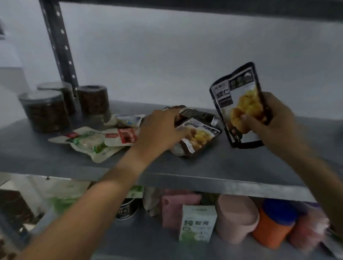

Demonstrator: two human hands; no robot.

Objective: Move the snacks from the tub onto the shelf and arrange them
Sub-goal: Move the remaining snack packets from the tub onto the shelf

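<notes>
My right hand (pixel 272 123) grips a black and white snack pouch (pixel 238 99) with yellow pieces printed on it, upright just above the grey shelf (pixel 237 166). My left hand (pixel 161 130) rests on a stack of similar pouches (pixel 198 136) lying flat at the shelf's middle; its fingertips touch the top one. Left of them lie pale green packets (pixel 88 143), a red and white packet (pixel 121 136) and a white packet (pixel 127 120). The tub is out of view.
Three clear jars (pixel 46 111) of dark snacks stand at the shelf's back left beside the black upright post (pixel 59 46). The lower shelf holds a green and white box (pixel 198 223), pink cups (pixel 237 215), an orange container (pixel 273 225) and a can (pixel 127 209).
</notes>
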